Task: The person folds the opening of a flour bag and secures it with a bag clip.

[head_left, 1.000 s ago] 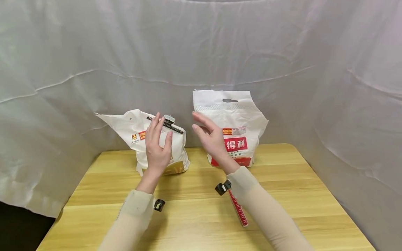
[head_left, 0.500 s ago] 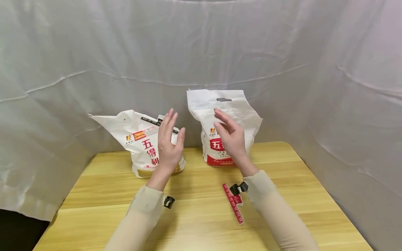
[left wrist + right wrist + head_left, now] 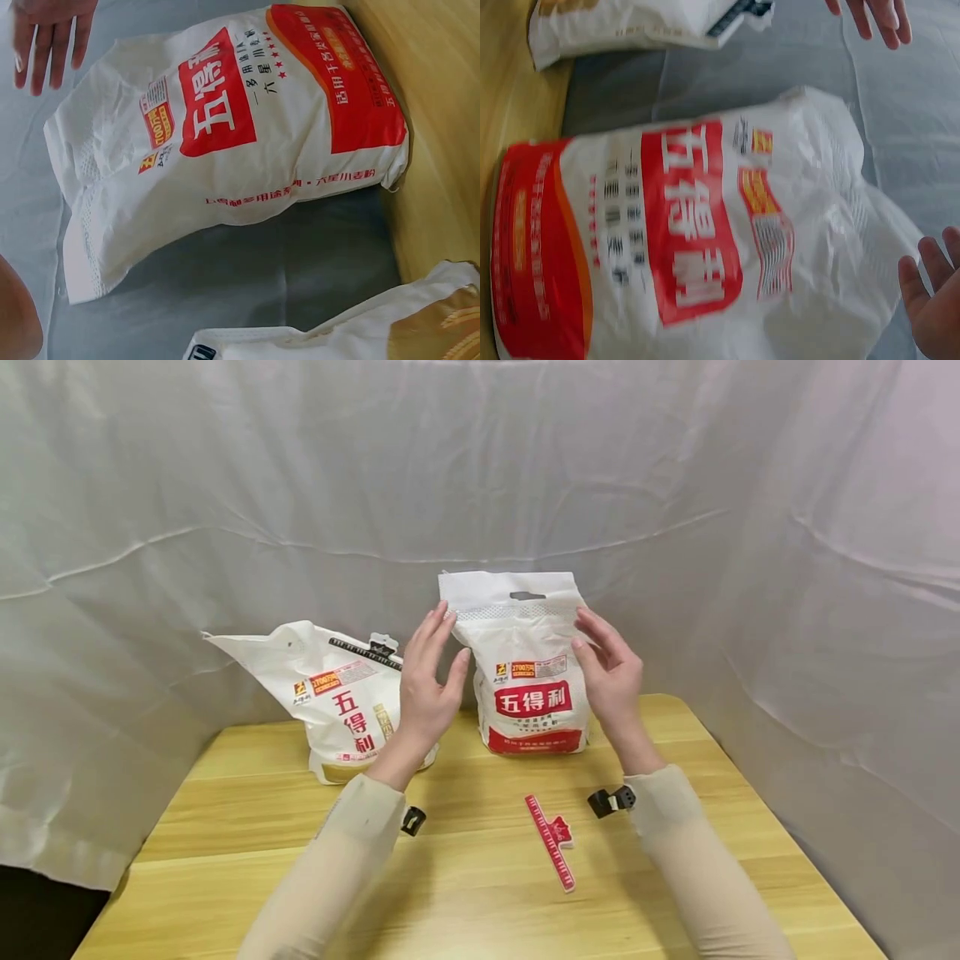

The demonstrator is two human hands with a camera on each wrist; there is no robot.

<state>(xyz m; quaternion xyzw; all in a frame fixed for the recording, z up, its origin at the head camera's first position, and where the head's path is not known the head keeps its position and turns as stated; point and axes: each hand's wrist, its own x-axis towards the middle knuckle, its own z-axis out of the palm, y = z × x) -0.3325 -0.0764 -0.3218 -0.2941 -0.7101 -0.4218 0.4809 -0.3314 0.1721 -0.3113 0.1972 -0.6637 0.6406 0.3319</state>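
A white flour bag point(image 3: 525, 639) with red lettering stands upright at the back of the table, its top with the handle slot unfolded. My left hand point(image 3: 429, 689) is raised at the bag's left side, fingers straight and holding nothing. On the other side my right hand point(image 3: 613, 677) is held up near the upper right edge, fingers relaxed; the right wrist view shows the fingers point(image 3: 919, 281) close to the bag's top. Whether they touch it, I cannot tell. A red sealing clip point(image 3: 553, 843) lies on the table in front of the bag.
A second white flour bag point(image 3: 330, 693) leans at the left, with a black sealing clip point(image 3: 363, 652) across its folded top. Part of it is behind my left hand. A grey curtain point(image 3: 360, 477) hangs behind and beside the wooden table point(image 3: 480, 902).
Both hands have moved right, from in front of the two bags to either side of the right-hand bag. The red clip has come into full view; the bags look unmoved.
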